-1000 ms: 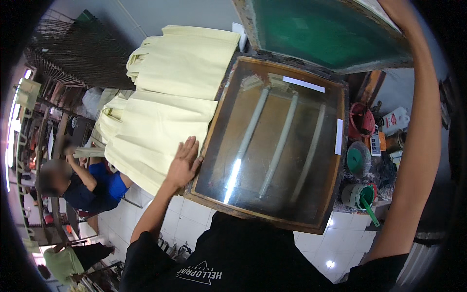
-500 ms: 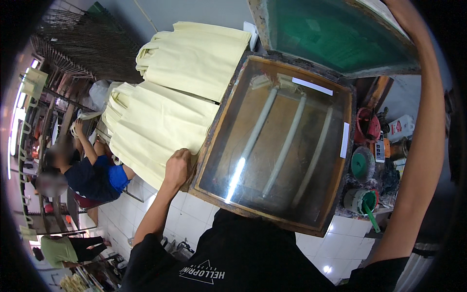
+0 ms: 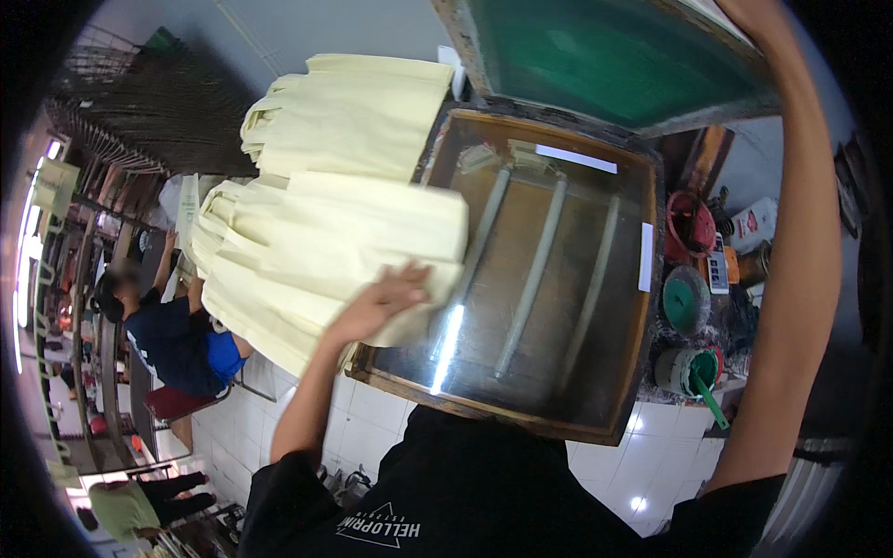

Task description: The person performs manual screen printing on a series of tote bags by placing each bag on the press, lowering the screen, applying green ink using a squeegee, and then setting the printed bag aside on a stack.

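Note:
My left hand (image 3: pixel 389 299) is over the near edge of a pale yellow cloth piece (image 3: pixel 353 223), its fingers slightly blurred and gripping the fabric. The cloth's right end lies across the left part of a glass-topped wooden box (image 3: pixel 577 307). Pale tubes show under the glass, and two white strips (image 3: pixel 577 159) are stuck near its far and right edges. At the upper right, my right hand (image 3: pixel 752 20) is closed on the raised edge of a screen-printing frame (image 3: pixel 595 65) with green mesh. The frame tilts up from the far side of the box; my right fingertips are partly cut off.
Another stack of pale yellow cloth (image 3: pixel 363 112) is at the far left. Right of the box stand a red bowl (image 3: pixel 689 223), a bowl of green paint (image 3: pixel 686 302) and a paint tub (image 3: pixel 688 372) with a green-handled tool. A seated co-worker (image 3: pixel 172 339) is at left.
My left hand has moved right and away from me, drawing the top cloth from the near stack partly over the glass. My right hand still holds the frame up.

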Demonstrator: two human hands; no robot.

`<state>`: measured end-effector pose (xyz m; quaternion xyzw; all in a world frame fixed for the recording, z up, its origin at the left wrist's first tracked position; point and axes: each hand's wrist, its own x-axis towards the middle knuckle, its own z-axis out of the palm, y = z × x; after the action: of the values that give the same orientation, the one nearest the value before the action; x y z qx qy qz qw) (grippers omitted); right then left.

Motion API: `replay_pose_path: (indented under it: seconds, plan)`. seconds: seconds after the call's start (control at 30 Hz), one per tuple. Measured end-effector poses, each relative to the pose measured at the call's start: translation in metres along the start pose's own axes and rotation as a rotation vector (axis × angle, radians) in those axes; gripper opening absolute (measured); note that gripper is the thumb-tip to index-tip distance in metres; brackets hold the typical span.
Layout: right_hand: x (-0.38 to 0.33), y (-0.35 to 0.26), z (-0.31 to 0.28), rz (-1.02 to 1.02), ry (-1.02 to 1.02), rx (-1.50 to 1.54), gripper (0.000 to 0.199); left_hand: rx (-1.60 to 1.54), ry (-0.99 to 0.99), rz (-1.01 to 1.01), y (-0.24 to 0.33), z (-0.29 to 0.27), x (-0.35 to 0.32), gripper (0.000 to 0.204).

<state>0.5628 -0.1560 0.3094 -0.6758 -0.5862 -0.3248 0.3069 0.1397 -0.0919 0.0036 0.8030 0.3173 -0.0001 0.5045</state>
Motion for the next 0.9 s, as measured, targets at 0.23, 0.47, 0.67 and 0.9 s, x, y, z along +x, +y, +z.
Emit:
replay_pose_path:
  seconds: [0.23, 0.47, 0.67, 0.9]
  plan:
    - [0.016, 0.026, -0.003, 0.067, -0.112, -0.030, 0.052, 0.493, 0.119, 0.468, 0.080, 0.188, 0.112, 0.072]
    - [0.012, 0.022, -0.019, 0.098, -0.194, 0.009, 0.049, 0.716, 0.396, 0.408, 0.119, 0.169, 0.239, 0.079]
    - [0.011, 0.030, -0.013, 0.035, -0.109, -0.010, 0.050, 0.730, 0.184, 0.253, 0.143, 0.187, 0.302, 0.095]
    - [0.015, 0.024, -0.012, 0.082, -0.156, -0.008, 0.049, 0.697, 0.224, 0.189, 0.161, 0.193, 0.321, 0.101]
